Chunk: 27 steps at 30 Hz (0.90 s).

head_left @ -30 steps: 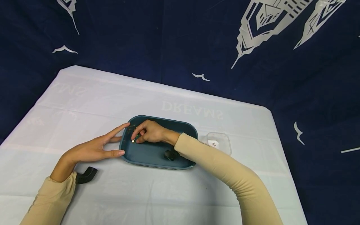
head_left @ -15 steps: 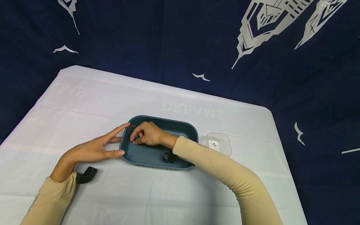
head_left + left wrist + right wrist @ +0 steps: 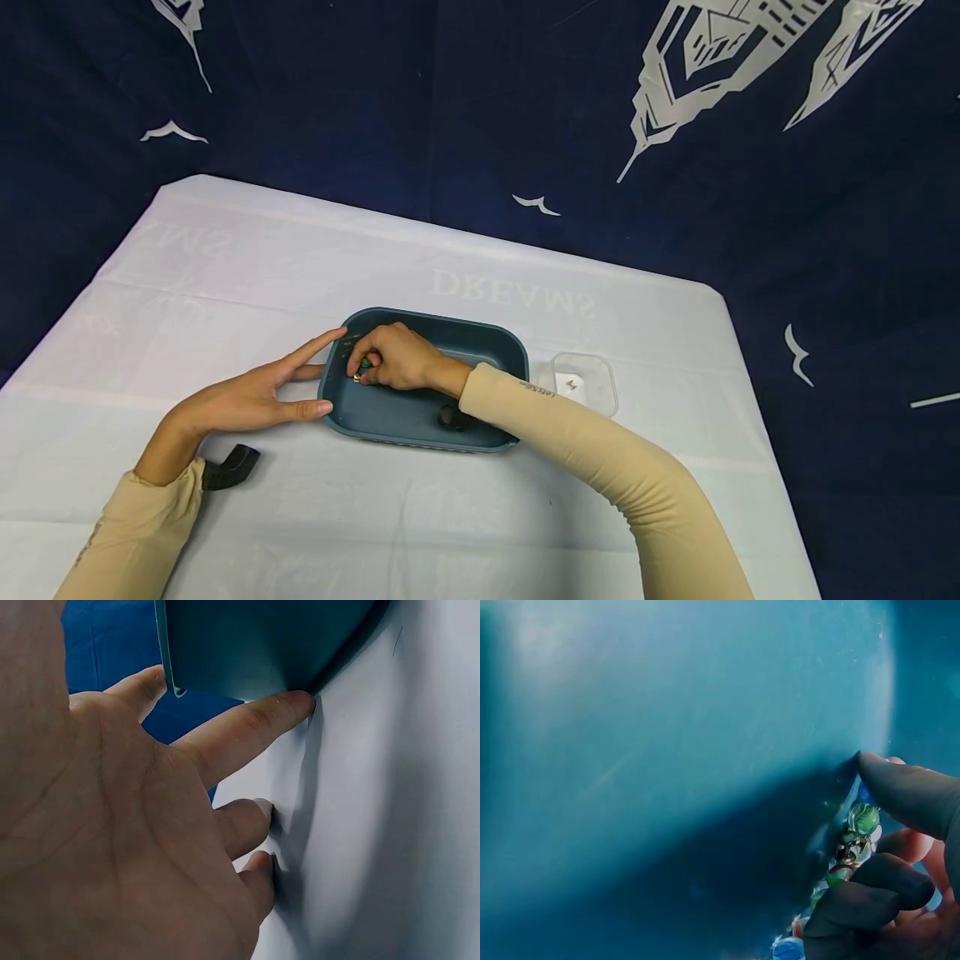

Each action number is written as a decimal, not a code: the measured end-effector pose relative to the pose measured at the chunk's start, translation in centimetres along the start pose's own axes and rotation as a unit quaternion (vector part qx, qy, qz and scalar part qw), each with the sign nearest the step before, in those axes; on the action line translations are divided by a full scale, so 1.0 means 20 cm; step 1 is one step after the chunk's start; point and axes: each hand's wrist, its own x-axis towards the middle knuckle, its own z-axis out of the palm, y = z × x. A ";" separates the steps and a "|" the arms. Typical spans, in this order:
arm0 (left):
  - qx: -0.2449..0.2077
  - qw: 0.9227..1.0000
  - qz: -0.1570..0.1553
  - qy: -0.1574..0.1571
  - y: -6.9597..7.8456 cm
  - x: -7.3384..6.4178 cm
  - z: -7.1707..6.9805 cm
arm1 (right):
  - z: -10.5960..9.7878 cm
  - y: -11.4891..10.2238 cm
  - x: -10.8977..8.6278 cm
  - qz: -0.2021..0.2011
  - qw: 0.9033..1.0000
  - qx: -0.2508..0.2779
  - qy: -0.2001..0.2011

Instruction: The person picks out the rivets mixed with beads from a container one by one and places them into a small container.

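Observation:
My right hand (image 3: 401, 357) reaches into the left part of a dark teal tray (image 3: 405, 417), its thumb and fingers curled. They pinch a string of coloured glass beads (image 3: 864, 820), like a beaded bracelet, with green, blue, clear and gold parts. The curled fingers hide some of the beads in the right wrist view. At the tray's left end, my left hand (image 3: 243, 400) has its fingers spread and straight. Its thumb and index finger touch the tray's end; the left wrist view shows fingertips (image 3: 300, 703) against the tray's outer wall (image 3: 240, 645).
A clear plastic box (image 3: 600, 387) with a white piece (image 3: 568, 382) in it stands right of the tray, partly behind the right sleeve (image 3: 570, 429). Black devices (image 3: 231, 468) sit at both wrists. A white cloth (image 3: 337, 525) covers the table; a dark blue curtain (image 3: 360, 108) hangs behind.
My right fingers have come closer together on the beads, and the right hand has moved slightly down and left. My left hand and the tray have stayed in place.

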 end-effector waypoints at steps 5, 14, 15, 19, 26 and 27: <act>0.001 1.000 -0.002 -0.001 0.00 0.00 0.00 | 0.00 -0.01 0.00 -0.002 1.000 -0.021 -0.001; 0.006 1.000 0.000 0.001 0.00 0.00 0.00 | 0.00 -0.01 0.00 0.000 0.999 -0.047 -0.008; 0.006 1.000 -0.001 0.001 0.00 0.00 0.00 | 0.00 -0.01 0.00 0.000 0.999 -0.046 -0.009; 0.005 1.000 -0.003 0.000 0.00 0.00 0.00 | 0.00 -0.01 0.00 0.000 0.999 -0.044 -0.012; 0.004 1.000 -0.001 0.000 0.00 0.00 0.00 | 0.00 -0.01 0.01 -0.005 0.998 -0.060 -0.014; 0.004 1.000 -0.001 0.000 0.00 0.00 0.00 | 0.00 -0.02 0.01 -0.006 0.998 -0.067 -0.015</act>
